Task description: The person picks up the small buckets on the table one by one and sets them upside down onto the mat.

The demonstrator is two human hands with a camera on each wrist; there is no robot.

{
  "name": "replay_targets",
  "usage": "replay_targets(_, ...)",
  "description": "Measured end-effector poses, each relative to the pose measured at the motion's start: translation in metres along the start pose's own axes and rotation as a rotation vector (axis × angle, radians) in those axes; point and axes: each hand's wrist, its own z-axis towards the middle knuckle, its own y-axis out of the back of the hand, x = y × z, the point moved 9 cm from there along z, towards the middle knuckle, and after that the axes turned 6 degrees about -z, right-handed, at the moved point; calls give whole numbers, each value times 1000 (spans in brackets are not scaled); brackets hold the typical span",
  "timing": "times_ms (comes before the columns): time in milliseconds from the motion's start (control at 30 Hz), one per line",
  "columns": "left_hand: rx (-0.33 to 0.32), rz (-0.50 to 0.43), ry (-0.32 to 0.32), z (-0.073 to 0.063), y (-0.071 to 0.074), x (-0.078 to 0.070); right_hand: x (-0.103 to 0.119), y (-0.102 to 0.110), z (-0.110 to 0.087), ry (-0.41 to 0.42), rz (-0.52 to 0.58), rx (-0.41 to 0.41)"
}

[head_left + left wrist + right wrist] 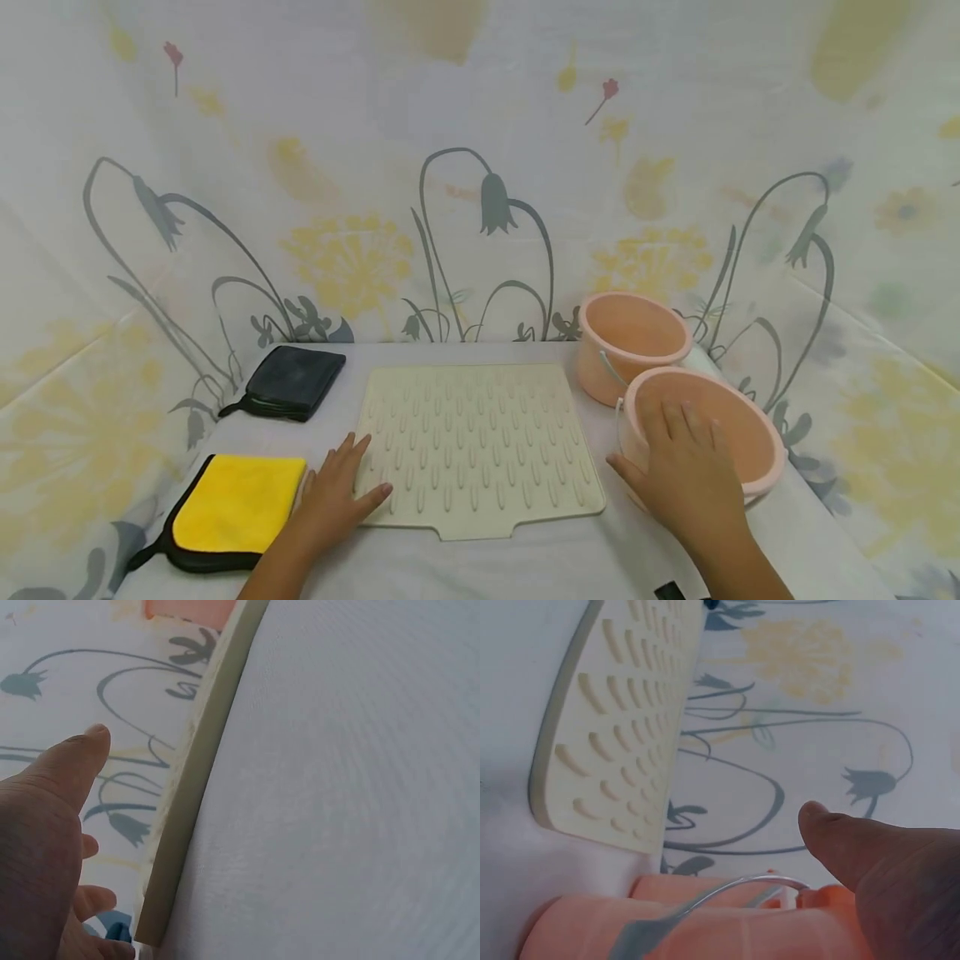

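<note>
At the left edge of the cream board point(480, 450), my left grip point(330, 498) is spread; my right grip point(686, 475) is splayed over the front bucket point(738, 425) (touching or not, I cannot tell). Just behind stands the rear bucket point(633, 329); a yellow cloth point(238, 504) and black cloth point(292, 379) lie leftward.

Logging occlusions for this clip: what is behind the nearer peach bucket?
Behind the nearer peach bucket and to its left stands the farther peach bucket, with floral cloth beyond. The nearer one covers the farther one's lower right side; anything hidden there cannot be seen.
</note>
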Motion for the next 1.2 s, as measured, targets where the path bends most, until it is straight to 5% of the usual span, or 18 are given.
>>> replay_targets(267,-5,-41,14,0,-7,10,-4,-4,-4,-37,-11,-34)
replay_targets(567,3,-21,52,3,-9,15,-11,-14,-3,-107,14,130)
replay_targets(1200,33,59,25,4,-14,17,-8,-10,-3,-101,-4,112)
